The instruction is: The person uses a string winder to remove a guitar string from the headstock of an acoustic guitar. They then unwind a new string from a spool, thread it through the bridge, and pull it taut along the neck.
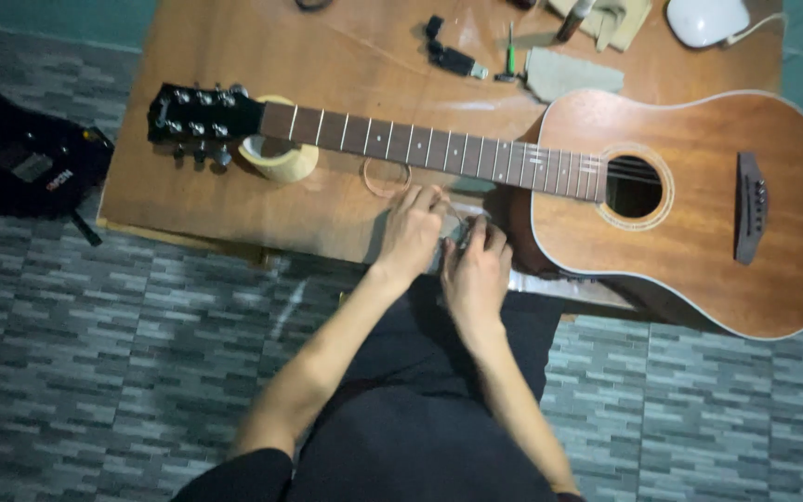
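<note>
A brown acoustic guitar (680, 200) lies flat on a wooden table (225, 200), its neck resting on a roll of tape (283, 163). Both hands work close together at the table's near edge, just below the neck: the left hand (411, 232) and right hand (476, 274) pinch something small and shiny I can't make out. A coiled string (386, 177) lies just beside the left hand. Small tools (457, 58) and a cloth (569, 74) sit at the far side.
</note>
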